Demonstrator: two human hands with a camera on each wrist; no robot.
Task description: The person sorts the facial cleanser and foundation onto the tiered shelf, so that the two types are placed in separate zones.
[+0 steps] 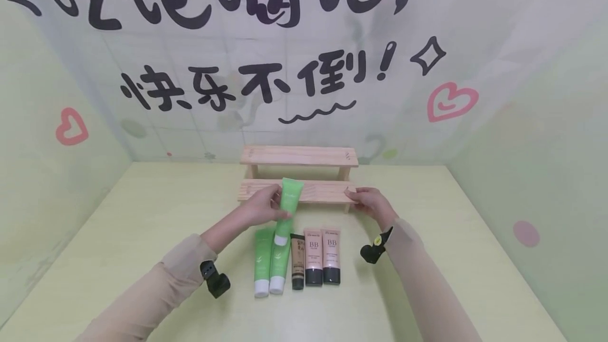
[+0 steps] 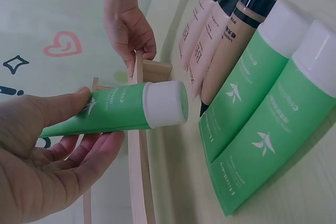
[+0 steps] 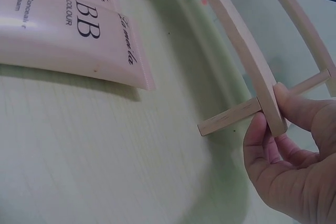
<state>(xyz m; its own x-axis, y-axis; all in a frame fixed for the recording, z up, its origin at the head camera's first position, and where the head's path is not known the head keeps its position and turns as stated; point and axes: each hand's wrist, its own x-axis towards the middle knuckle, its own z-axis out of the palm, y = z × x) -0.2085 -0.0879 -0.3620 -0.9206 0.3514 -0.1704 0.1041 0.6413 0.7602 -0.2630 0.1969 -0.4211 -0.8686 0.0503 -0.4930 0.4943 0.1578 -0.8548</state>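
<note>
My left hand [image 1: 261, 206] pinches a green tube with a white cap [image 2: 121, 106] between thumb and fingers. The tube is tilted, its cap downward, in front of the lower board of a two-tier wooden stand [image 1: 299, 155]. At the right end of that lower board, my right hand [image 1: 372, 202] grips the wood, thumb on top and fingers beneath, as the right wrist view shows. Two more green tubes [image 2: 278, 140] lie side by side on the table below my left hand. To their right lie a brown tube with a black cap [image 1: 297, 260] and two pink BB cream tubes [image 1: 313, 255].
The stand is near the back of a pale yellow table [image 1: 190, 189]. A white back wall [image 1: 285, 46] with large black lettering rises behind it, and pale green side walls [image 1: 537, 183] flank the table.
</note>
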